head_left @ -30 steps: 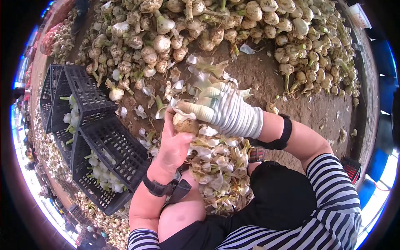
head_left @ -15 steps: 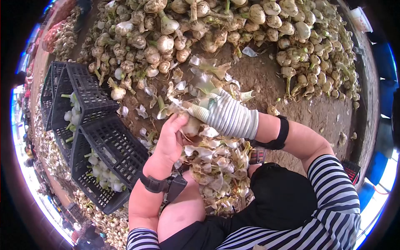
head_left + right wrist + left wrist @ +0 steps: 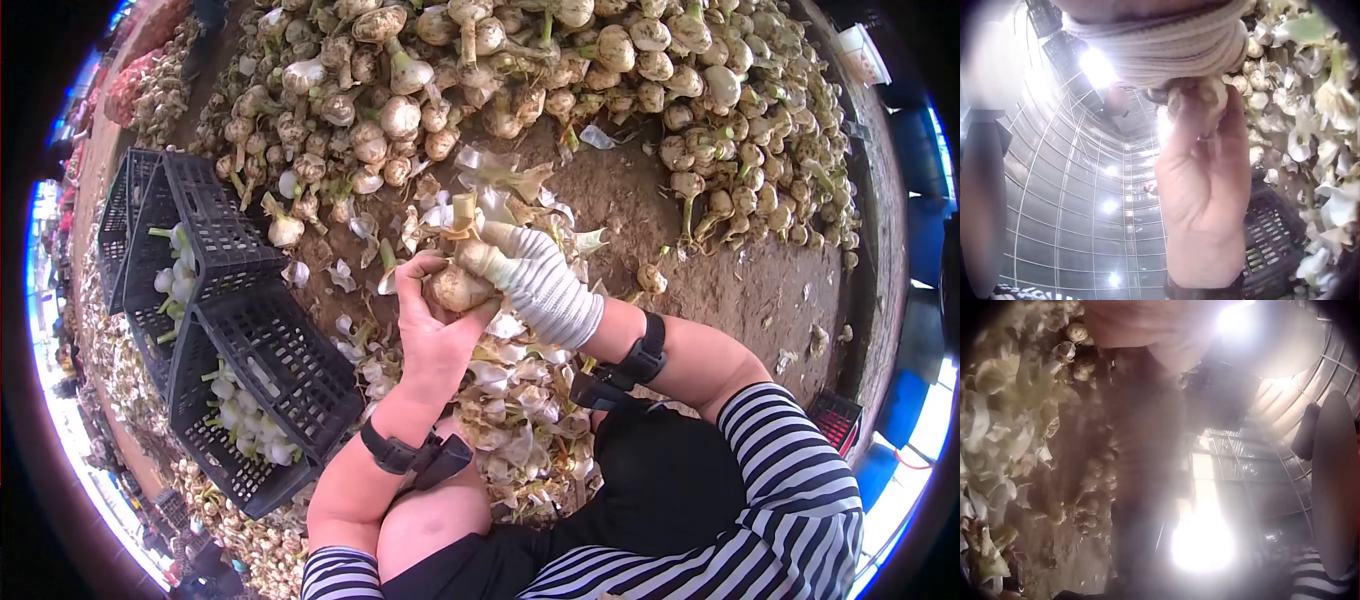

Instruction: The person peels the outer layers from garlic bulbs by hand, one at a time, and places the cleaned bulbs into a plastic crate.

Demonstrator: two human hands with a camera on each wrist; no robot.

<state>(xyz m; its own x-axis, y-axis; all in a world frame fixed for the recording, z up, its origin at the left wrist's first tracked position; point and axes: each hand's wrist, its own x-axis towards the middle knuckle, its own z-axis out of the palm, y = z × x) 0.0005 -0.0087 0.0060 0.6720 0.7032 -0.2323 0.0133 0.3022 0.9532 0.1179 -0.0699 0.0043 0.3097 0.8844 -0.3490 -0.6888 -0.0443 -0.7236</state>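
Note:
In the head view, my bare left hand point(image 3: 435, 325) cups a garlic bulb point(image 3: 460, 289) between thumb and fingers. The bulb's cut stem point(image 3: 464, 213) points up and away from me. My right hand point(image 3: 545, 285), in a white knit glove, grips the bulb at its neck, thumb on top. The right wrist view has the glove point(image 3: 1160, 47) above and the bare left hand point(image 3: 1207, 181) below, meeting at the bulb point(image 3: 1213, 100), which they partly hide. Only a blurred part of the left hand point(image 3: 1147, 325) shows at the top of the left wrist view.
Black crates point(image 3: 270, 335) stand tilted on the left, with white peeled garlic bulbs point(image 3: 245, 415) inside. A large heap of unpeeled garlic point(image 3: 400, 115) lies ahead and to the right. Peeled skins point(image 3: 510, 400) pile up between my legs. A wooden beam point(image 3: 880, 220) borders the right side.
The bulb has turned between my hands so its stem now points away from me. My left hand has shifted right beneath it, and the gloved hand has moved its hold to the neck.

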